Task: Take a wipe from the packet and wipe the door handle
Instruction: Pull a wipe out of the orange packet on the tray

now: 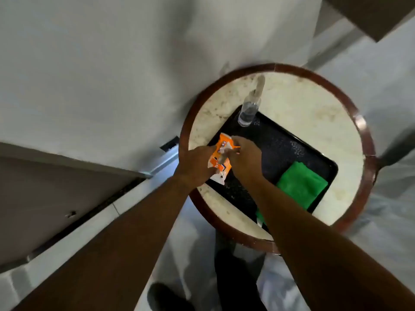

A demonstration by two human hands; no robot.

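Left hand (197, 163) clamped on orange-white wipe packet (219, 161), at left end of black textured tray (292, 144). Right hand (244, 158) at packet top, fingertips apparently pinching flap; blurred. Advice: hold packet flat, draw one sheet slowly. Crinkly film. Right of packet: clear bottle (249, 108), green cloth (301, 185).

Packet (219, 161) left on tray (283, 149); cloth (301, 184) right.
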